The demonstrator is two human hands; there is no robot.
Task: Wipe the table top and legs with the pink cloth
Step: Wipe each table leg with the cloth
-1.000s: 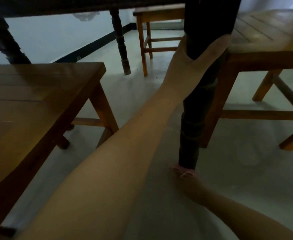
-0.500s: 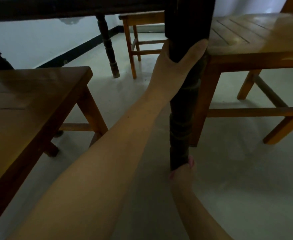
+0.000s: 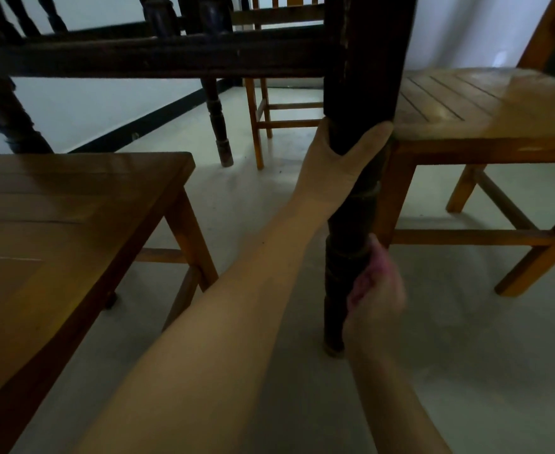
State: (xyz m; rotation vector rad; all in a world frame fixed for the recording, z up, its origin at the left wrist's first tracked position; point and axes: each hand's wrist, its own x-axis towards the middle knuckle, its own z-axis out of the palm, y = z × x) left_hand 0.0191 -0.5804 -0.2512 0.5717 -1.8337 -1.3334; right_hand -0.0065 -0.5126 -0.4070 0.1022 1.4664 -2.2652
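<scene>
Left hand (image 3: 332, 165) wraps the dark table leg (image 3: 351, 204) high up, thumb and fingers clamped around it. Lower down, the right hand (image 3: 376, 290) grips the pink cloth (image 3: 379, 263) against that leg, well above the floor.

Legible text, labels, brands, numbers, signs: none. The dark turned wooden furniture and the light brown slatted wooden chairs carry no readable marking.
</scene>
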